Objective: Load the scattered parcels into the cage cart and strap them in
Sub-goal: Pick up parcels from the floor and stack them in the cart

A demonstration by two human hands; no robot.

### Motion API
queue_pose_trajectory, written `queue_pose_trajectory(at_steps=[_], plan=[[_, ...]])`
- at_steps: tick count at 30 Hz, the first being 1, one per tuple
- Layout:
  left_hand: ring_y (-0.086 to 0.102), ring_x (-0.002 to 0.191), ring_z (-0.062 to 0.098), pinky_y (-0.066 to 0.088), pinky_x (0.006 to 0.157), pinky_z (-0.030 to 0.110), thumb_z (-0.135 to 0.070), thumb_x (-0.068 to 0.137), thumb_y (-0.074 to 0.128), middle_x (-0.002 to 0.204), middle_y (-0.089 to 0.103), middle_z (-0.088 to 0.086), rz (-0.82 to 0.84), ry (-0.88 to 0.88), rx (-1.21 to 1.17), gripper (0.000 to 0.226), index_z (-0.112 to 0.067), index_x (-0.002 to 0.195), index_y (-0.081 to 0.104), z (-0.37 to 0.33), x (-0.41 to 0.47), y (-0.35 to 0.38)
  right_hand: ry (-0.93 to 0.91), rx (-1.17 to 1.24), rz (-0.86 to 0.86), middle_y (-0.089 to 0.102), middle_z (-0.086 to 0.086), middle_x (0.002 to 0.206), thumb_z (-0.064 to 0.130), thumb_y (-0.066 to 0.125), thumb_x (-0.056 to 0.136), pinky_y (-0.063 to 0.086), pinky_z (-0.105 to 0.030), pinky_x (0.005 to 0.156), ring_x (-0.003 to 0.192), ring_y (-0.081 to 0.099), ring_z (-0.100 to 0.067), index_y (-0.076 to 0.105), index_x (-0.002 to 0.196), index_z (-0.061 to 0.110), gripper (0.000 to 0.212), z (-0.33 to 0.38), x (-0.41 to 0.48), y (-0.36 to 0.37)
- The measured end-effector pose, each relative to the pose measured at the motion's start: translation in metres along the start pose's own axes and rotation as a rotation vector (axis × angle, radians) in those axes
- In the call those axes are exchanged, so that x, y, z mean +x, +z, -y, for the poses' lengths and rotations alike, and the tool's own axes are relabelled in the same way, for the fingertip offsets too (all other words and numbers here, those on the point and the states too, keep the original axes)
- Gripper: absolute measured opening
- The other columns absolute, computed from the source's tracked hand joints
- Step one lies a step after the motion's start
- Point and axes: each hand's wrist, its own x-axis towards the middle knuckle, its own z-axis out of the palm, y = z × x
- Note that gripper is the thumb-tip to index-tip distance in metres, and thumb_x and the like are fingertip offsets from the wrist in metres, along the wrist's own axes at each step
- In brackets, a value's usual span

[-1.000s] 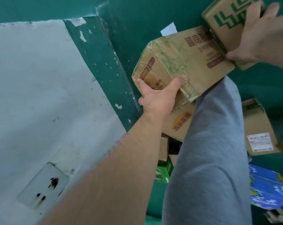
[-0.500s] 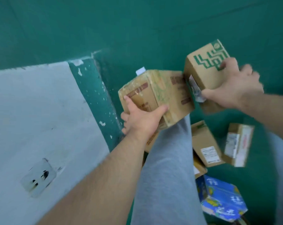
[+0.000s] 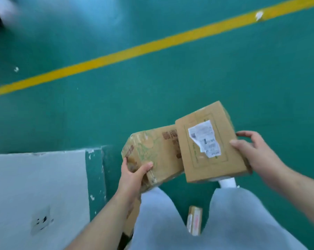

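Between your knees (image 3: 232, 201) a small parcel (image 3: 195, 220) lies on the green floor (image 3: 170, 91). Your left hand (image 3: 132, 175) grips the taped box (image 3: 152, 156) by its near corner; your right hand (image 3: 255, 156) clasps the labelled box (image 3: 210, 141), which overlaps it. Beyond runs a yellow line (image 3: 152, 46).

My left hand (image 3: 132, 175) has a taped cardboard box (image 3: 152, 156), glossy with clear film; my right hand (image 3: 251, 156) has a plain cardboard box (image 3: 223, 159), matt, its paper label (image 3: 204, 138) wrinkled.

Left grip (image 3: 132, 175) round taped box (image 3: 158, 150), right grip (image 3: 257, 156) round labelled box (image 3: 223, 159)
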Motion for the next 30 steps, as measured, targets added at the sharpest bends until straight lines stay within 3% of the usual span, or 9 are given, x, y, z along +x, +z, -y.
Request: queue_pose_trajectory(at_steps=[4, 7, 11, 15, 19, 22, 25, 28, 30], plan=[[0.062, 0.120, 0.021, 0.055, 0.100, 0.048, -0.058, 0.044, 0.095, 0.146, 0.052, -0.006, 0.011, 0.136, -0.007, 0.139, -0.042, 0.159, 0.019, -0.052, -0.093, 0.049, -0.151, -0.010, -0.015, 0.064, 0.003, 0.124, 0.068, 0.075, 0.068, 0.059, -0.048, 0.088, 0.105, 0.069, -0.021, 0.055, 0.114, 0.056, 0.052, 0.045, -0.061, -0.088], [0.060, 0.122, 0.021, 0.052, 0.104, 0.048, -0.056, 0.046, 0.095, 0.147, 0.051, -0.006, 0.014, 0.239, -0.002, 0.140, -0.038, 0.161, 0.017, -0.082, -0.134, 0.073, -0.243, -0.049, 0.007, 0.058, 0.005, 0.130, 0.062, 0.076, 0.075, 0.054, -0.035, 0.085, 0.106, 0.064, -0.011, 0.051, 0.125, 0.053, 0.056, 0.066, -0.097, -0.125], [0.061, 0.120, 0.020, 0.051, 0.106, 0.048, -0.067, 0.042, 0.091, 0.138, 0.055, -0.010, -0.020, 0.333, 0.013, 0.140, -0.039, 0.159, 0.019, -0.115, -0.162, 0.089, -0.287, -0.165, 0.099, 0.040, 0.007, 0.133, 0.072, 0.073, 0.061, 0.043, -0.032, 0.097, 0.114, 0.052, -0.006, 0.019, 0.149, 0.067, 0.104, 0.085, -0.128, -0.152], [0.063, 0.117, 0.018, 0.051, 0.102, 0.053, -0.085, 0.030, 0.085, 0.136, 0.058, -0.015, 0.016, 0.446, 0.124, 0.142, -0.052, 0.152, 0.021, -0.136, -0.150, 0.093, -0.264, -0.042, -0.005, 0.039, 0.007, 0.128, 0.064, 0.078, 0.073, 0.045, -0.034, 0.097, 0.108, 0.054, -0.004, 0.012, 0.143, 0.076, 0.097, 0.080, -0.153, -0.165], [0.059, 0.111, 0.019, 0.053, 0.071, 0.025, -0.043, 0.069, 0.092, 0.144, 0.053, -0.003, 0.200, 0.544, 0.100, 0.119, -0.034, 0.162, 0.018, -0.150, -0.163, 0.116, -0.195, 0.175, -0.205, 0.053, 0.008, 0.135, 0.071, 0.078, 0.057, 0.056, -0.045, 0.098, 0.112, 0.064, -0.015, 0.026, 0.146, 0.062, 0.104, 0.041, -0.184, -0.175], [0.054, 0.114, 0.021, 0.047, 0.095, 0.032, -0.031, 0.076, 0.089, 0.152, 0.049, 0.003, 0.332, 0.565, 0.185, 0.113, -0.024, 0.164, 0.018, -0.148, -0.180, 0.150, -0.091, 0.419, -0.384, 0.066, -0.003, 0.122, 0.066, 0.084, 0.048, 0.063, -0.049, 0.082, 0.097, 0.073, -0.026, 0.040, 0.135, 0.050, 0.098, -0.004, -0.217, -0.188], [0.051, 0.133, 0.025, 0.036, 0.111, 0.034, -0.028, 0.073, 0.091, 0.157, 0.045, 0.005, 0.464, 0.565, 0.232, 0.115, -0.018, 0.163, 0.019, -0.138, -0.199, 0.180, -0.017, 0.659, -0.507, 0.065, -0.010, 0.113, 0.040, 0.090, 0.069, 0.061, -0.048, 0.073, 0.093, 0.069, -0.034, 0.047, 0.134, 0.036, 0.077, -0.044, -0.242, -0.202], [0.055, 0.124, 0.025, 0.040, 0.107, 0.035, -0.034, 0.066, 0.095, 0.151, 0.049, 0.005, 0.553, 0.602, 0.302, 0.124, -0.019, 0.163, 0.020, -0.126, -0.231, 0.213, -0.017, 0.801, -0.562, 0.065, -0.010, 0.116, 0.035, 0.091, 0.068, 0.060, -0.045, 0.073, 0.100, 0.066, -0.035, 0.050, 0.131, 0.036, 0.076, -0.085, -0.273, -0.215], [0.061, 0.099, 0.016, 0.048, 0.088, 0.028, -0.033, 0.070, 0.094, 0.131, 0.056, -0.001, 0.604, 0.650, 0.370, 0.114, -0.021, 0.161, 0.027, -0.117, -0.264, 0.235, -0.052, 0.850, -0.620, 0.069, -0.008, 0.116, 0.043, 0.093, 0.058, 0.060, -0.048, 0.080, 0.102, 0.067, -0.033, 0.053, 0.126, 0.043, 0.079, -0.116, -0.297, -0.221]])
